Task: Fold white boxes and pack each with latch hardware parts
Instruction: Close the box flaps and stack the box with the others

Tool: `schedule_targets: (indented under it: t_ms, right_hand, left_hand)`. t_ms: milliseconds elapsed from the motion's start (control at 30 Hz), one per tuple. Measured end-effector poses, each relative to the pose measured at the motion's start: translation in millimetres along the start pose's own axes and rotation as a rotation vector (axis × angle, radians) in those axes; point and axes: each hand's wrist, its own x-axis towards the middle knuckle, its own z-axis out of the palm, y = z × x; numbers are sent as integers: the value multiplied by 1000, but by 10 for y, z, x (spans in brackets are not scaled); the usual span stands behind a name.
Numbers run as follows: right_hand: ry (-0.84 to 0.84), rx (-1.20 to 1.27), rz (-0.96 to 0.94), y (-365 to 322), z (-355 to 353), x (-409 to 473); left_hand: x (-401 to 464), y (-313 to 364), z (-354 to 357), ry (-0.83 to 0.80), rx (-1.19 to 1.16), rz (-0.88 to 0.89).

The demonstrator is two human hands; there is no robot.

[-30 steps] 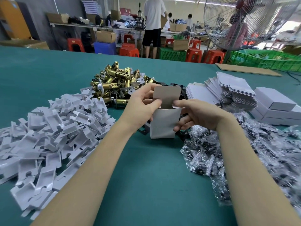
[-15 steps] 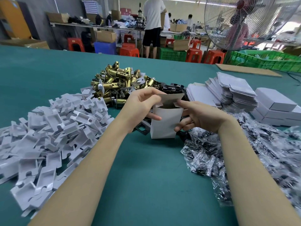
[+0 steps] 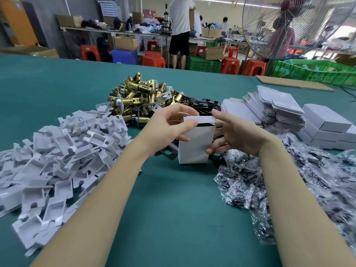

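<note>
Upright white cardboard box [image 3: 194, 145], standing on teal felt desk [image 3: 173, 199]: grip of left hand [image 3: 165, 130] and right hand [image 3: 237, 135] pinches its sides, fingertips folding top flap. Brass latch heap [image 3: 140, 97] behind box. Step: closing; next, likely tuck flap fully.

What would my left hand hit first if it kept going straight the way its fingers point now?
Most likely nothing new: the left hand already grips the white box, and its fingers point rightward across the box's top flap toward the right hand. Depth is hard to judge.
</note>
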Motion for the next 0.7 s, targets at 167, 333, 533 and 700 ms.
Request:
schedule_targets:
  t_ms: [167, 333, 533, 700]
  right_hand:
    - [0, 4, -13, 9, 1, 8]
    - [20, -70, -49, 28, 23, 17]
    - [17, -86, -71, 41, 6, -5]
    - [-46, -72, -76, 49, -28, -26]
  left_hand:
    - [0, 1, 29, 27, 43, 40]
    - [-8, 0, 47, 49, 79, 69]
    - [-25, -1, 31, 11, 89, 74]
    - [-14, -18, 32, 0, 113, 96]
